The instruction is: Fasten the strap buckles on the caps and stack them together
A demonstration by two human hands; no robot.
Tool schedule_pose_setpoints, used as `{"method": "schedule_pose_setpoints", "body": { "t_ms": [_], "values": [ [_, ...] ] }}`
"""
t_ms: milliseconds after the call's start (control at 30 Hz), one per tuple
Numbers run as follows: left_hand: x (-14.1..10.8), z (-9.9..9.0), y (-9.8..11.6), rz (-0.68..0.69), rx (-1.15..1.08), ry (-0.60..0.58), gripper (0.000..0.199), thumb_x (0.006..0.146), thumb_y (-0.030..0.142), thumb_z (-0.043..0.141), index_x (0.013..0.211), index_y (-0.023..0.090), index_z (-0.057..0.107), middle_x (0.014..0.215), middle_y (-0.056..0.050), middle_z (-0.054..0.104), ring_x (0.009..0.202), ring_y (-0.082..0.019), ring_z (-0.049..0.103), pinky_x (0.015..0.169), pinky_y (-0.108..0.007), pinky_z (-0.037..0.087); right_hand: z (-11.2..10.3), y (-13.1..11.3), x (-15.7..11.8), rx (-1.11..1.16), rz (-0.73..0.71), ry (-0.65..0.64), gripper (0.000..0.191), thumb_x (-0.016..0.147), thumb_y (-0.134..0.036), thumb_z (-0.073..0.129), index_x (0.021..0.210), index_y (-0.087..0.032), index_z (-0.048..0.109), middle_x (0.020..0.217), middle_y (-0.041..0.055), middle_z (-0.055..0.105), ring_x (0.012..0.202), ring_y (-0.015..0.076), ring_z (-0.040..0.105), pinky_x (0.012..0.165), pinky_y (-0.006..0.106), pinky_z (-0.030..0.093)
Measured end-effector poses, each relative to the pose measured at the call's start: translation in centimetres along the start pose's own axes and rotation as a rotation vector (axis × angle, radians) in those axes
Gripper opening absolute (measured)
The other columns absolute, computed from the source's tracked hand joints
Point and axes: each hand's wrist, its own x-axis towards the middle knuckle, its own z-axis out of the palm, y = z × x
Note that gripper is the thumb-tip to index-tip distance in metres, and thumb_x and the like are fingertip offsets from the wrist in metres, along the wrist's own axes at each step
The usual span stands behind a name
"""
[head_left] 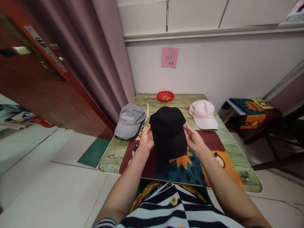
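A black baseball cap (169,131) is held between my two hands over the middle of the table, its brim toward me. My left hand (146,138) grips its left side, thumb on top. On the opposite side my right hand (193,138) has hold of the cap's edge; the fingers beneath are partly hidden. A grey cap (129,122) with white lettering and a dark-edged brim rests on the table left of my left hand. To the right, past my right hand, lies a pink cap (204,114), brim toward me.
The green wood-patterned table (237,158) carries a colourful mat (187,172). A red scalloped dish (165,96) stands at the back edge. A pink note (169,57) is on the wall. Left are a curtain (102,47) and brown door (59,95); right, a covered stool (254,110).
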Motion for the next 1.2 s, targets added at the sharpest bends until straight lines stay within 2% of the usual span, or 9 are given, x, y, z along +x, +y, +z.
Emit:
{"method": "schedule_pose_setpoints", "body": {
  "t_ms": [200, 333, 433, 500, 633, 800, 967, 1067, 1200],
  "values": [
    [1.1, 0.0, -1.8, -0.005, 0.007, 0.061, 0.044, 0.093, 0.052, 0.057, 0.123, 0.022, 0.067, 0.118, -0.008, 0.076, 0.125, -0.027, 0.064, 0.113, -0.05, 0.045, -0.4, 5.2, -6.0, 0.169, 0.08, -0.021, 0.024, 0.088, -0.031, 0.071, 0.111, -0.025, 0.072, 0.114, 0.0021, 0.079, 0.113, 0.0205, 0.072, 0.103, 0.035, 0.059],
    [1.8, -0.4, -4.1, 0.05, 0.141, 0.145, 0.048, 0.091, 0.06, 0.056, 0.114, 0.019, 0.069, 0.099, -0.009, 0.079, 0.098, -0.025, 0.074, 0.093, -0.043, 0.057, -0.5, 6.4, -6.8, 0.206, 0.066, 0.041, 0.028, 0.083, -0.022, 0.076, 0.11, -0.025, 0.071, 0.116, 0.0013, 0.078, 0.118, 0.0199, 0.07, 0.107, 0.034, 0.056],
    [1.6, -1.4, -5.4, 0.154, 0.413, 0.217, 0.056, 0.092, 0.069, 0.049, 0.097, 0.016, 0.068, 0.078, -0.007, 0.074, 0.066, -0.018, 0.069, 0.065, -0.032, 0.057, -1.2, 4.3, -5.3, 0.183, -0.036, 0.071, 0.031, 0.081, -0.022, 0.077, 0.111, -0.026, 0.07, 0.115, 0.0005, 0.078, 0.116, 0.0192, 0.071, 0.104, 0.033, 0.058],
    [1.3, -2.4, -6.0, 0.235, 0.637, 0.177, 0.059, 0.091, 0.071, 0.049, 0.091, 0.014, 0.066, 0.074, -0.007, 0.071, 0.059, -0.015, 0.064, 0.057, -0.028, 0.052, -1.7, 1.4, -3.5, 0.159, -0.124, 0.071, 0.029, 0.082, -0.023, 0.076, 0.11, -0.025, 0.07, 0.113, 0.0009, 0.079, 0.115, 0.019, 0.071, 0.103, 0.034, 0.059],
    [0.7, -3.9, -6.5, 0.36, 0.872, 0.061, 0.052, 0.093, 0.065, 0.049, 0.093, 0.015, 0.065, 0.078, -0.006, 0.069, 0.065, -0.015, 0.062, 0.061, -0.026, 0.05, -2.3, -6.1, 0.9, 0.124, -0.356, 0.052, 0.019, 0.087, -0.024, 0.071, 0.106, -0.025, 0.07, 0.111, 0.0019, 0.079, 0.119, 0.0182, 0.069, 0.106, 0.034, 0.056],
    [0.7, -4.0, -6.4, 0.348, 0.928, 0.059, 0.048, 0.094, 0.062, 0.049, 0.092, 0.017, 0.066, 0.078, -0.005, 0.068, 0.065, -0.015, 0.061, 0.062, -0.027, 0.05, -4.5, -13.4, 6.8, 0.191, -0.53, 0.089, 0.014, 0.09, -0.022, 0.066, 0.104, -0.024, 0.069, 0.108, 0.0021, 0.079, 0.113, 0.0175, 0.071, 0.104, 0.037, 0.057],
    [0.8, -4.0, -6.3, 0.345, 0.937, 0.047, 0.043, 0.095, 0.057, 0.05, 0.091, 0.017, 0.065, 0.078, -0.004, 0.068, 0.066, -0.015, 0.061, 0.062, -0.027, 0.05, -10.7, -12.5, 9.8, 0.16, -0.313, 0.518, 0.015, 0.092, -0.011, 0.058, 0.099, -0.021, 0.067, 0.101, 0.0035, 0.079, 0.087, 0.014, 0.077, 0.088, 0.035, 0.063],
    [0.9, -4.2, -6.3, 0.341, 0.957, 0.039, 0.039, 0.094, 0.054, 0.052, 0.091, 0.018, 0.065, 0.077, -0.004, 0.068, 0.066, -0.015, 0.061, 0.062, -0.026, 0.05, -14.0, -9.8, 9.9, 0.137, -0.251, 0.642, 0.023, 0.09, -0.003, 0.053, 0.1, -0.02, 0.065, 0.097, 0.0033, 0.079, 0.075, 0.0139, 0.076, 0.083, 0.041, 0.064],
    [0.9, -4.1, -6.4, 0.33, 0.968, 0.044, 0.033, 0.091, 0.051, 0.057, 0.089, 0.019, 0.065, 0.076, -0.003, 0.068, 0.066, -0.015, 0.061, 0.062, -0.026, 0.05, -15.7, -8.3, 9.8, 0.159, -0.248, 0.713, 0.021, 0.093, -0.006, 0.055, 0.104, -0.021, 0.064, 0.099, 0.0021, 0.079, 0.078, 0.0115, 0.076, 0.086, 0.036, 0.062]
  ]
}}
